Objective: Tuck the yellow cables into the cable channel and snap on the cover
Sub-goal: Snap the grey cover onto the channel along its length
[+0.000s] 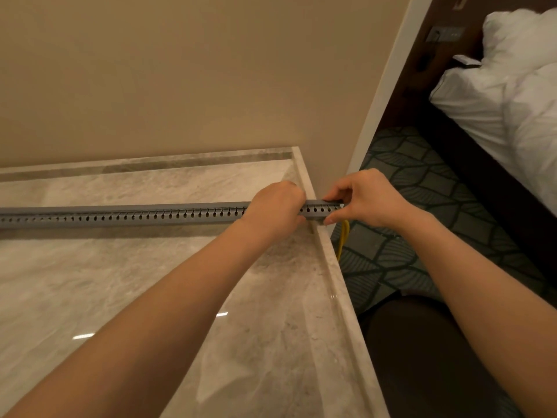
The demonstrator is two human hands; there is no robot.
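A long grey slotted cable channel (126, 215) lies across the marble table (90, 282), running from the left edge to past the table's right edge. A smooth grey cover strip sits along its top. My left hand (275, 206) is closed over the channel close to its right end. My right hand (364, 199) pinches the very end of the channel between thumb and fingers, beyond the table edge. Yellow cables (343, 238) hang down from under that end, beside the table's side. The cables inside the channel are hidden.
A beige wall stands right behind the table. To the right, a patterned dark carpet (422, 188) and a bed with white bedding (506, 101). My dark-clothed leg (422, 342) is beside the table's right edge (337, 282).
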